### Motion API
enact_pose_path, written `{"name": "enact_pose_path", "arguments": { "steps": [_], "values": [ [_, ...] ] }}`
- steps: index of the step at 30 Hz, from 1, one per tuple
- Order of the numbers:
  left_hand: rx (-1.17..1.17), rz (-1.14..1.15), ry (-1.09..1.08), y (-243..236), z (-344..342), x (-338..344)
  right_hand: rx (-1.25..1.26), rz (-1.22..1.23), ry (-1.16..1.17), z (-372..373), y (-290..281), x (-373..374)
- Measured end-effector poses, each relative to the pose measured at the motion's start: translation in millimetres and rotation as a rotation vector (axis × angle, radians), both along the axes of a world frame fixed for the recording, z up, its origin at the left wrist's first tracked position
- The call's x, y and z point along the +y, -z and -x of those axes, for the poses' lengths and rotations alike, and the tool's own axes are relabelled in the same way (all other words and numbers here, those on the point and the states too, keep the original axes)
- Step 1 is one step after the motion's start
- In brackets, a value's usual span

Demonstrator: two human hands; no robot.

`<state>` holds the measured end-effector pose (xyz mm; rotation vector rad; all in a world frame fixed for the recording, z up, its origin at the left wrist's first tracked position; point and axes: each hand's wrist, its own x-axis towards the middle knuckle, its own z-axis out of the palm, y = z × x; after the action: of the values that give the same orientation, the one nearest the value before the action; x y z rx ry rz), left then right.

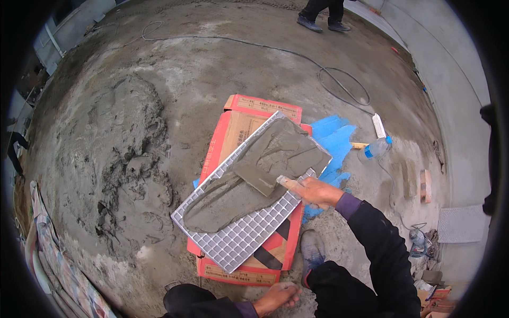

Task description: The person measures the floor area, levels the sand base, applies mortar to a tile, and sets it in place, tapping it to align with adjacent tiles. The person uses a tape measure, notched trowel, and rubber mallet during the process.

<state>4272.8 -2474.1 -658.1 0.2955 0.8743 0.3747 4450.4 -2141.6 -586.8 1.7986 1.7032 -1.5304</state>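
Observation:
My right hand (315, 192) is closed around the handle of a trowel, its thumb pointing along toward the blade. The flat, mortar-smeared trowel blade (256, 179) lies on wet grey mortar (281, 142). That mortar covers most of a rectangular grey tile with a gridded back (241, 241); the squares show bare along the near right side. Beneath the tile is a red and brown cardboard sheet (222, 151). Down by the lower edge, my left hand (278, 298) hangs near my knee, fingers curled in with nothing visible in them.
A big heap of wet mortar (130, 153) spreads at left. Blue patches (334, 143), a plastic bottle (375, 148) and brick pieces (425, 185) lie at right. A cable (270, 46) crosses the floor. Another person's legs (323, 13) stand at the far side.

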Motion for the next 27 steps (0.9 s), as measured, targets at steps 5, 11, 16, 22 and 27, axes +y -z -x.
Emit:
{"name": "enact_pose_path", "arguments": {
  "steps": [5, 11, 16, 22, 27],
  "values": [
    [0.007, 0.152, 0.121, -3, 6, 5, -0.111, -0.532, -0.466, -35, 5, -65],
    [0.065, 0.095, 0.072, -19, 10, 0, -0.372, -0.649, -0.063, -105, 8, -73],
    [-0.018, 0.139, 0.076, -10, 13, -7, -0.262, -0.442, -0.148, -110, 10, -111],
    [0.018, 0.107, 0.13, 5, 7, -25, -0.371, -0.763, -0.156, -174, 96, -128],
    [0.004, 0.065, 0.089, -13, -4, -27, -0.225, -0.963, -0.37, -212, 124, -197]
  ]
}}
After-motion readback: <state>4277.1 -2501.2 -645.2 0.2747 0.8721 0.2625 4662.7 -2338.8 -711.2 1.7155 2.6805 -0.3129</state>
